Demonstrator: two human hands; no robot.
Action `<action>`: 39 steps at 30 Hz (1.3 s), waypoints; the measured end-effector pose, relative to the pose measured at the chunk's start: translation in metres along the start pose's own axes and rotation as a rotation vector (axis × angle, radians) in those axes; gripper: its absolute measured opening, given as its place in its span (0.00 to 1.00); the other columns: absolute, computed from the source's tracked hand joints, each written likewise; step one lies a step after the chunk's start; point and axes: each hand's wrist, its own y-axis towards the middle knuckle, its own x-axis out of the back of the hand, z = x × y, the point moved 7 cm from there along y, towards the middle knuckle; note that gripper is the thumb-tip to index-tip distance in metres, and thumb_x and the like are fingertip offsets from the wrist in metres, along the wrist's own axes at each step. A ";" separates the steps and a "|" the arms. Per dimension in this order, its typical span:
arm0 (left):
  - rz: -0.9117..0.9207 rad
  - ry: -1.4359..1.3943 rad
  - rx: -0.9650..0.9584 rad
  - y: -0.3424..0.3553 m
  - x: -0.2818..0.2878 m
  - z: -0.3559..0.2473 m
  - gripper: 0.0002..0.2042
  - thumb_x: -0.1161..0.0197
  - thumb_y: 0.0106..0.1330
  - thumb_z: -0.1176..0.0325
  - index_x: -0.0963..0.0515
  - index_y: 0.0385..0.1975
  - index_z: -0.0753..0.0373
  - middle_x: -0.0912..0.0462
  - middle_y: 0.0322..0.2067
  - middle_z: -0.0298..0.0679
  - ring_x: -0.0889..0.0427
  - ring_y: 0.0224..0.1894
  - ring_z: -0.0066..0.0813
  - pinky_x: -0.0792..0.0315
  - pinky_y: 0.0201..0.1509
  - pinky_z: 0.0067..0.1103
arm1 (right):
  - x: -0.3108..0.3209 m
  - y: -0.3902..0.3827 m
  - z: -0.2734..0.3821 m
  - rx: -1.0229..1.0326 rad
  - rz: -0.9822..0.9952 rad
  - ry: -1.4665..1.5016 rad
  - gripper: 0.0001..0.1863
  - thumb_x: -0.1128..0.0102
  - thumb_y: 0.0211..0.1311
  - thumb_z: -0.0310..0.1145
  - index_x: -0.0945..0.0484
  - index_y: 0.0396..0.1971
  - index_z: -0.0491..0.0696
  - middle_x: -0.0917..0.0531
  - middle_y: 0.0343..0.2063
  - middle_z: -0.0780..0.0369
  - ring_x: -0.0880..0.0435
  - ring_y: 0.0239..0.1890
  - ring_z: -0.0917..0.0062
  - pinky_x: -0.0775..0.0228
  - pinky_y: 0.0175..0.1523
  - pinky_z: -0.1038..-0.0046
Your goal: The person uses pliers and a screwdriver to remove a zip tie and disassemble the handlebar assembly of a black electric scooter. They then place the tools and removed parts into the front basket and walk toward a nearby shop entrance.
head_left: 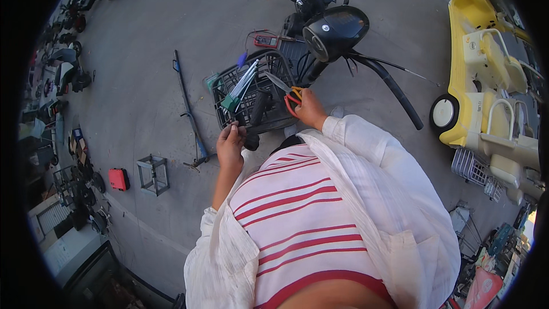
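Note:
My right hand [311, 110] grips a pair of scissors [278, 82] by their red and orange handles. The blades are pointing up and left over a black wire basket [284, 115] on the front of a black two-wheeler. Inside the basket lies a bundle of thin white strips [246, 82] with a green wrapping at its lower end. My left hand [231, 137] is at the near left corner of the basket, just below the green part, with fingers pinched together. What they hold, if anything, is too small to make out.
A black headlamp housing [337, 31] and handlebar [392, 83] rise beyond the basket. A red multimeter [266, 40] lies behind it. On the floor at left are a blue-and-black pole [186, 100], a metal frame [152, 174] and a red case [119, 179]. A yellow vehicle [457, 51] stands at right.

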 end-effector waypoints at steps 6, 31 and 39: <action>-0.023 0.123 -0.031 0.005 -0.009 -0.010 0.11 0.44 0.69 0.64 0.24 0.45 0.64 0.20 0.30 0.33 0.24 0.32 0.18 0.30 0.37 0.17 | 0.052 -0.026 0.008 -0.098 -0.080 0.236 0.20 0.32 0.51 0.36 0.28 0.36 0.39 0.19 0.32 0.48 0.18 0.34 0.55 0.27 0.39 0.65; 0.454 0.207 -0.470 -0.027 -0.127 -0.063 0.05 0.52 0.72 0.72 0.39 0.43 0.61 0.28 0.22 0.34 0.33 0.21 0.16 0.37 0.25 0.13 | 0.106 -0.080 0.105 0.088 0.295 -0.081 0.34 0.39 0.51 0.65 0.24 0.30 0.42 0.19 0.21 0.54 0.19 0.20 0.64 0.30 0.25 0.67; 0.460 0.237 -0.494 -0.029 -0.132 -0.062 0.05 0.52 0.72 0.72 0.39 0.42 0.62 0.29 0.22 0.33 0.33 0.22 0.15 0.37 0.25 0.13 | 0.109 -0.082 0.102 0.068 0.299 -0.077 0.35 0.38 0.50 0.65 0.24 0.30 0.41 0.19 0.20 0.54 0.19 0.19 0.64 0.29 0.25 0.67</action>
